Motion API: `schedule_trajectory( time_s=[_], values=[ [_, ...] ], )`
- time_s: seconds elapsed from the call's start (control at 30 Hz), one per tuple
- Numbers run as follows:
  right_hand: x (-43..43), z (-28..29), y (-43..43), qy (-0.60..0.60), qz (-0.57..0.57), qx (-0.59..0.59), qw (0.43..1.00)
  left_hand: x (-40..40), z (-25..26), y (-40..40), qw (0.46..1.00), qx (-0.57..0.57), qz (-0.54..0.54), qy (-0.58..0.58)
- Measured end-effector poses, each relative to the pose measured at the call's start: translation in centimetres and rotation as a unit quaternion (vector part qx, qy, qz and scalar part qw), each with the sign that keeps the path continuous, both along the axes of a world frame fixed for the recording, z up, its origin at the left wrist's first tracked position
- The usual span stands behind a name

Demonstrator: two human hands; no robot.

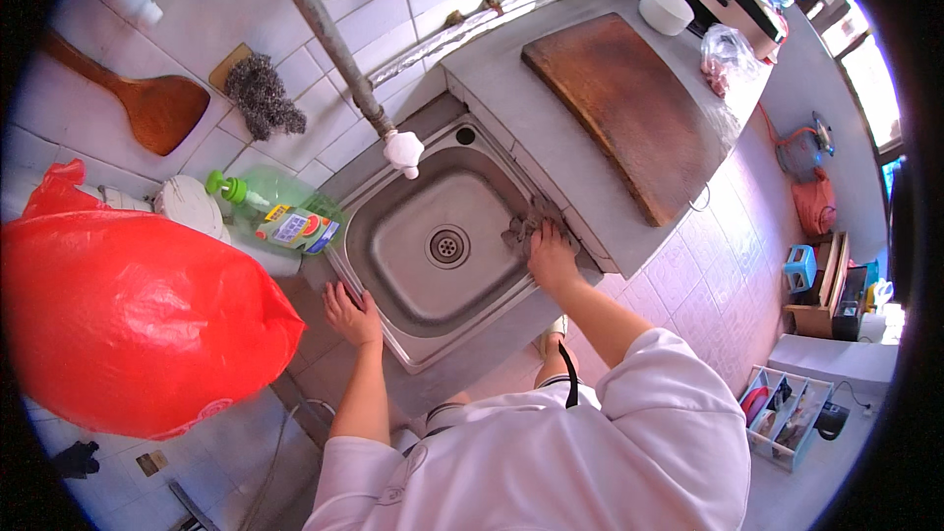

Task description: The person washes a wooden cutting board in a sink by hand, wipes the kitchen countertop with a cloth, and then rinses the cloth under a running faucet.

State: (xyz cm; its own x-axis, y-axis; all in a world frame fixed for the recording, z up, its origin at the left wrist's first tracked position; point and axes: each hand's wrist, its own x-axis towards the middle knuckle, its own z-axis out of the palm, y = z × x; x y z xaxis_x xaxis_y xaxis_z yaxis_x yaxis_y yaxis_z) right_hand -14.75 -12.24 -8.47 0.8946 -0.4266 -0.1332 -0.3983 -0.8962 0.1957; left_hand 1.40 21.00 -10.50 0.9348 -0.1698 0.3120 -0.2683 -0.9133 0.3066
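Observation:
A stainless steel sink [413, 258] with a round drain strainer [448, 247] lies before me. At its right rim, my right hand [552, 257] presses on a crumpled grey cloth [532, 225], fingers over its near part. My left hand [354, 316] rests with spread fingers on the sink's left edge and holds nothing. A green pump bottle of dish soap [295, 227] stands just beyond it, on the left. Above the sink's far side, a pipe ends in a white fitting [403, 152].
A large red plastic bag [147, 310] bulges at the left. A wooden cutting board [627, 118] lies on the raised counter [509, 81] at right, near a white bowl [665, 9] and a clear plastic bag [729, 55]. A wooden spatula [164, 110] and a dark scourer [262, 96] hang on the tiled wall.

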Motion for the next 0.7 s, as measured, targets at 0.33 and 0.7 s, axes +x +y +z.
schedule_trajectory(
  time_s=[0.33, 0.7],
  values=[
    [-0.8, 5.7, 5.4, 0.005, 0.043, 0.451, 0.892, -7.2, 2.2, -1.1, 0.958, -0.197, 0.179, 0.106],
    [-13.3, 14.8, -4.4, -0.107, 0.092, 0.598, 0.789, -17.6, 15.6, -10.6, 0.734, -0.553, 0.229, 0.321]
  ],
)
